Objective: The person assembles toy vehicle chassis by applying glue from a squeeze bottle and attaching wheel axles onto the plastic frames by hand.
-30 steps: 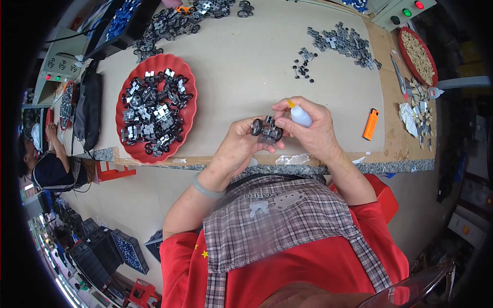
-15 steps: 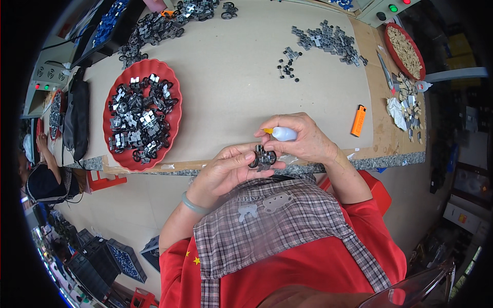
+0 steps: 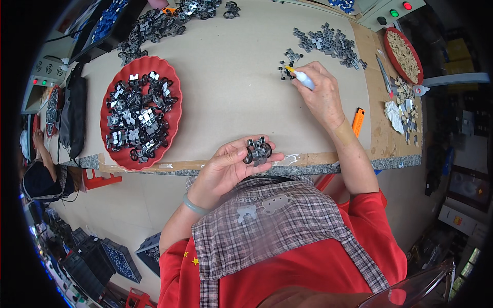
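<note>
My left hand (image 3: 231,161), palm up near the table's front edge, holds a small black and grey wheeled toy chassis (image 3: 258,151) under its thumb and on its fingers. Further out, my right hand (image 3: 323,92) grips a small white glue bottle (image 3: 304,80) with a yellow tip. That tip points at a few small black wheel-and-axle pieces (image 3: 283,72) on the paper; whether it touches them I cannot tell. Just beyond them lies a loose heap of grey plastic parts (image 3: 331,45).
A scalloped red tray (image 3: 177,115) full of similar chassis stands on the left. More chassis (image 3: 154,25) lie behind it. On the right are an orange lighter (image 3: 358,122), a crumpled tissue (image 3: 394,115), a knife (image 3: 383,74) and a red tray of beige bits (image 3: 405,54).
My right hand has moved away from the chassis, forward and right to the small black pieces, with the glue bottle in it. The left hand has stayed nearly in place with the chassis.
</note>
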A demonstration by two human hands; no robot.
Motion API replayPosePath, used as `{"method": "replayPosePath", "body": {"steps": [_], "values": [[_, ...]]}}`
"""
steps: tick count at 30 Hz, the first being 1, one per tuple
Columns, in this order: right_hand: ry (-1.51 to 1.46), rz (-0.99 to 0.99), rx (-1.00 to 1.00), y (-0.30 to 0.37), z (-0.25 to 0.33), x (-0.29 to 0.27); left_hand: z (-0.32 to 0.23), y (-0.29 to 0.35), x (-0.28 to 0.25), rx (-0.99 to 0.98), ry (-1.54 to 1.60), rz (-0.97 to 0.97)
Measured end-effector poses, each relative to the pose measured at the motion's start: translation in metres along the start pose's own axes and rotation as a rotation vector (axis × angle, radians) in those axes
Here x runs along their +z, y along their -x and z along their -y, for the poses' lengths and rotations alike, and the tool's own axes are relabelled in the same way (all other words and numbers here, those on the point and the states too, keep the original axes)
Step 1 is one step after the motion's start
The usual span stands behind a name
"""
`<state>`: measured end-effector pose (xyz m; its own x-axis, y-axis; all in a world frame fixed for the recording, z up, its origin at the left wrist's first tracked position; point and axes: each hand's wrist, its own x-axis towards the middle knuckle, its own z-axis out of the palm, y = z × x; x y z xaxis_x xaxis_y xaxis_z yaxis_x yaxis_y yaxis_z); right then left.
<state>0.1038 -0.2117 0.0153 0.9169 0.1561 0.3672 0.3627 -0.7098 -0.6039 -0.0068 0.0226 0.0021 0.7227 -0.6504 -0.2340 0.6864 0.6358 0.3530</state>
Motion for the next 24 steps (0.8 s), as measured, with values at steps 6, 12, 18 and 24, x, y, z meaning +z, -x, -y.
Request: {"method": "replayPosePath", "body": {"steps": [6,12,18,24], "values": [[0.260,0.061,-0.047,-0.008,0.009,0.011,0.002,0.002,-0.005,0.027,0.016,-0.007],[0.374,0.117,-0.066,-0.012,0.011,0.019,0.003,0.003,-0.007,0.057,0.010,0.003],[0.286,0.185,-0.129,-0.008,0.009,0.016,0.002,0.004,-0.008,0.119,0.027,0.004],[0.192,0.224,-0.216,-0.004,0.012,0.013,0.001,0.004,-0.009,0.125,0.016,0.006]]}}
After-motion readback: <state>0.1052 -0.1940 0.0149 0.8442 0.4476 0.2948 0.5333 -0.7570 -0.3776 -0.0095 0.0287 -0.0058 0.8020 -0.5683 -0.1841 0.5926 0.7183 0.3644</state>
